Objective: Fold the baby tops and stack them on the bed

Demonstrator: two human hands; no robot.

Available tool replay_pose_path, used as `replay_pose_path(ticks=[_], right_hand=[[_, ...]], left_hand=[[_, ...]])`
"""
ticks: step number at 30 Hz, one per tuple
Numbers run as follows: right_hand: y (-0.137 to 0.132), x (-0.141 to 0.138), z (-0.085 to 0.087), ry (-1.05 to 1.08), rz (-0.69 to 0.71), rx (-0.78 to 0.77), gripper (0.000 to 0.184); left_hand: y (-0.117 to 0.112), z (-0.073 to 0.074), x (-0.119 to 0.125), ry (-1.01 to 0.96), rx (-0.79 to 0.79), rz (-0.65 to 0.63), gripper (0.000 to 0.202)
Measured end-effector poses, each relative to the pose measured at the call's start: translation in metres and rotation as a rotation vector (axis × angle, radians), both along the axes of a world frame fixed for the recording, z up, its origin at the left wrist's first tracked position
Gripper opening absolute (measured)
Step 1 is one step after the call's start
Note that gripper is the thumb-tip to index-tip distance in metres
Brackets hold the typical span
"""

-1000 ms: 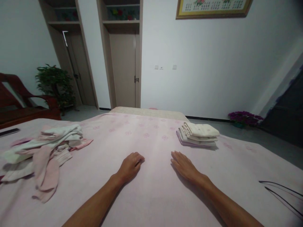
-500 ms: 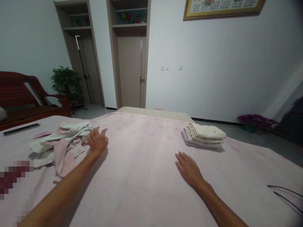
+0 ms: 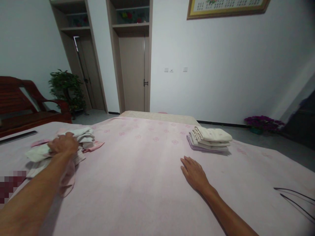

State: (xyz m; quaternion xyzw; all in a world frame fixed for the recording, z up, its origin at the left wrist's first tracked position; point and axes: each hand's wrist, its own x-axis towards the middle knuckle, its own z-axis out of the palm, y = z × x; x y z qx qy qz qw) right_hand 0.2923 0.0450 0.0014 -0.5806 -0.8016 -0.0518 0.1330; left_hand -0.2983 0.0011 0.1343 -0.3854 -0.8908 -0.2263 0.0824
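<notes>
My left hand is on top of a loose heap of small clothes at the left, its fingers curled down into the fabric. White cloth shows just past the fingers, and a pink piece sticks out of the heap to the right. Under my wrist, a pink garment hangs toward me, partly hidden by the forearm. My right hand rests palm down on the pink sheet, holding nothing, fingers extended. Just beyond it sits a neat stack of folded clothes, cream on top and lilac at the bottom.
A dark flat bar lies at the far left of the sheet. Thin black cords lie at the right edge. Beyond the bed stand a wooden bench, a leafy plant and purple flowers.
My left hand has moved left from the heap's right edge onto its top, and its fingers have bent into the cloth. A pink piece now pokes out rightward. My right hand stays put.
</notes>
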Motion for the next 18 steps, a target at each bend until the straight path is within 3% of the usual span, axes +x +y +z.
replay_pose_path(ticks=[2, 3, 5, 7, 10, 12, 15, 18], right_hand=[[0.0, 0.0, 0.0, 0.003, -0.002, -0.002, 0.049], [-0.001, 0.0, 0.0, 0.007, -0.001, -0.003, 0.049], [-0.001, 0.0, 0.0, 0.014, 0.005, -0.001, 0.049], [-0.001, 0.0, 0.0, 0.02, 0.009, -0.001, 0.049], [0.0, 0.002, -0.001, 0.032, 0.013, -0.007, 0.048], [0.001, 0.003, -0.001, 0.038, 0.015, -0.009, 0.048], [0.001, 0.004, -0.001, 0.05, 0.025, -0.011, 0.047], [-0.001, 0.005, 0.002, 0.063, 0.034, -0.02, 0.047]], left_hand=[[0.01, 0.004, 0.011, -0.064, 0.118, 0.122, 0.029], [0.016, 0.007, 0.021, -0.098, 0.182, 0.121, 0.03], [0.028, 0.011, 0.05, -0.192, 0.366, -0.011, 0.031], [0.037, 0.012, 0.09, -0.205, 0.43, -0.123, 0.031], [0.035, 0.006, 0.161, -0.264, 0.472, -0.425, 0.024], [0.024, -0.003, 0.207, -0.438, 0.459, -0.814, 0.025], [0.003, -0.017, 0.259, -0.504, 0.242, -1.259, 0.027], [-0.007, -0.032, 0.281, -0.403, 0.184, -1.338, 0.028]])
